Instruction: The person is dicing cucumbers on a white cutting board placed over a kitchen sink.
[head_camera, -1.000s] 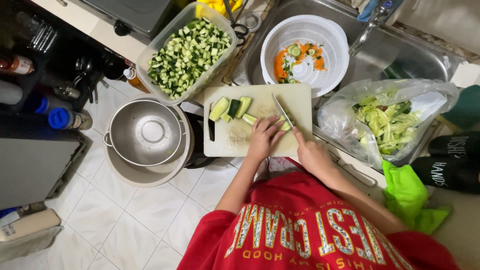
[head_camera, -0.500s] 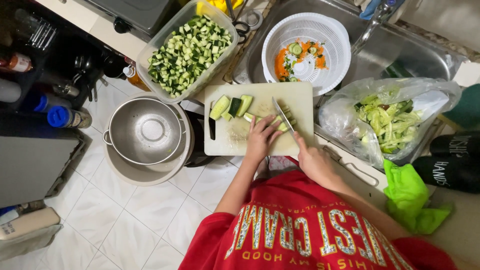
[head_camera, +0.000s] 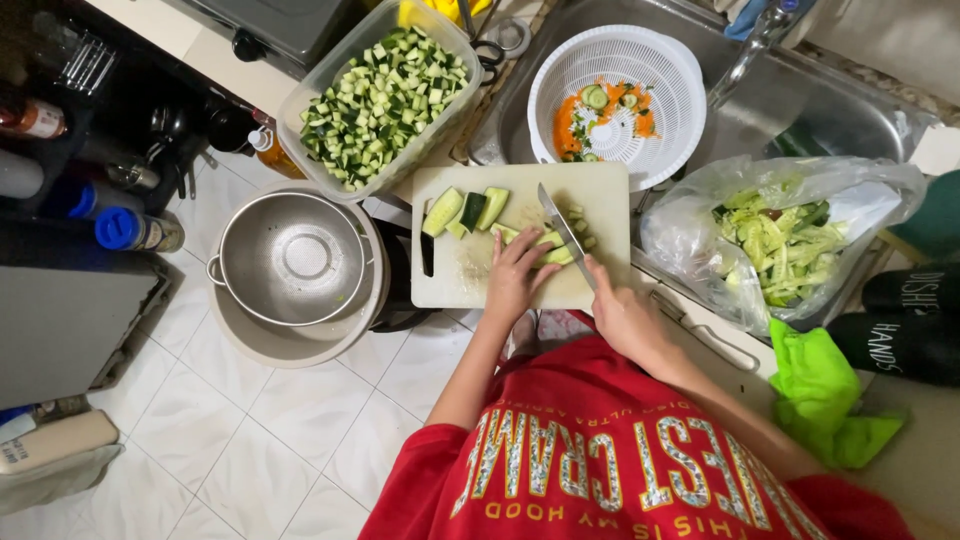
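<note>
Green cucumber strip (head_camera: 553, 248) lies on the cutting board (head_camera: 470, 280), pinned by the left hand (head_camera: 517, 275); right hand (head_camera: 628, 318) grips the knife (head_camera: 566, 235); best tuck fingertips back, slice evenly.

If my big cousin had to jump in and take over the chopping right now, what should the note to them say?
Left hand: pressing down a cucumber strip on the white cutting board.
Right hand: gripping the knife, blade across that strip.
Done: a clear tub full of diced cucumber sits beyond the board. Peelings are in the plastic bag on the right.
Left: the strip under the blade and a few cucumber chunks at the board's far edge, still uncut.
Nearby: metal colander on the left, white strainer in the sink.
</note>
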